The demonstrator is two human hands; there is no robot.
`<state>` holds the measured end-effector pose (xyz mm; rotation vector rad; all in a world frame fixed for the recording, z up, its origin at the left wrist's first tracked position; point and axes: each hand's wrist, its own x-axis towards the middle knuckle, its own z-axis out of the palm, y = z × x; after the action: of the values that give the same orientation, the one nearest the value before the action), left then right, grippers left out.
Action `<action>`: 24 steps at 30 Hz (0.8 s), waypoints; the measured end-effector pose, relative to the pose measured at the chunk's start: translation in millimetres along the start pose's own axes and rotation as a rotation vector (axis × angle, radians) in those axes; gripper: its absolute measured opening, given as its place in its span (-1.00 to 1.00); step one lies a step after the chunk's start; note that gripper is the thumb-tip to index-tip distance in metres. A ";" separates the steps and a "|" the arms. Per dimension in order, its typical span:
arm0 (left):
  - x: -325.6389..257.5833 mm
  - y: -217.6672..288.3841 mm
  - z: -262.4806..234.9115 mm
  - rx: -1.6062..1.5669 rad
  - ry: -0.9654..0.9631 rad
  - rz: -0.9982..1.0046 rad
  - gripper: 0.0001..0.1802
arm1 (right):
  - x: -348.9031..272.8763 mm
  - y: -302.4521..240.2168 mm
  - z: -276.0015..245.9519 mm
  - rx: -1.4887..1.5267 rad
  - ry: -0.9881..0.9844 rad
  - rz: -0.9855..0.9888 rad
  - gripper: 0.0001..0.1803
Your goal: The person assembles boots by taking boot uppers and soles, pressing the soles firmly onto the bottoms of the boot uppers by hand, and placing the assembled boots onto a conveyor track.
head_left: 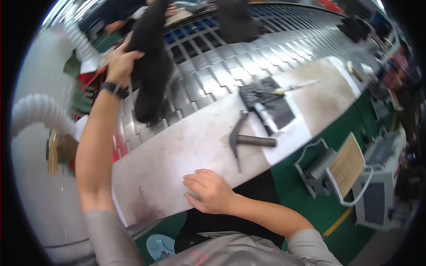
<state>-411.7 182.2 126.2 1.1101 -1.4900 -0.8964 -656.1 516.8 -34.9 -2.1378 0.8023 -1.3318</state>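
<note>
My left hand is raised and grips a tall black boot near its upper part, holding it over the slatted metal conveyor. The boot's lower end hangs just above the conveyor's near edge. My right hand rests flat, fingers curled, on the worn metal worktable near its front edge, holding nothing. A hammer lies on the table a short way beyond the right hand.
A dark mat with a brush and a white tool lies on the table's right part. Another black boot rides the conveyor farther back. White ribbed hoses hang at left. A grey machine and wooden-topped stand sit at lower right.
</note>
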 end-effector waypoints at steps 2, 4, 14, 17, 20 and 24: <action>15.5 -29.4 -1.5 0.256 0.027 0.047 -0.46 | 3.5 -0.5 -2.6 -0.073 -0.051 0.000 -0.63; 11.0 -49.3 10.7 0.511 0.112 0.091 -0.50 | 0.4 -4.6 -1.3 -0.060 -0.083 -0.010 -0.64; -175.2 -101.2 -15.1 0.578 0.250 -0.021 -0.34 | 8.5 -4.0 -4.2 -0.069 -0.131 -0.039 -0.67; -275.7 -83.5 -64.1 0.408 0.318 -0.187 -0.56 | 7.4 -4.1 -4.5 -0.053 -0.150 -0.041 -0.66; -346.5 -72.9 -128.1 0.525 0.436 -0.360 -0.67 | 7.6 -3.2 -2.5 -0.041 -0.169 -0.046 -0.66; -367.2 -89.5 -213.5 0.864 0.618 -0.294 -0.58 | 10.5 -7.6 2.3 -0.027 -0.170 -0.078 -0.67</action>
<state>-168.4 509.0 -23.4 2.0460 -1.1903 0.0018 -648.6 515.0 -24.2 -2.2885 0.6779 -1.1632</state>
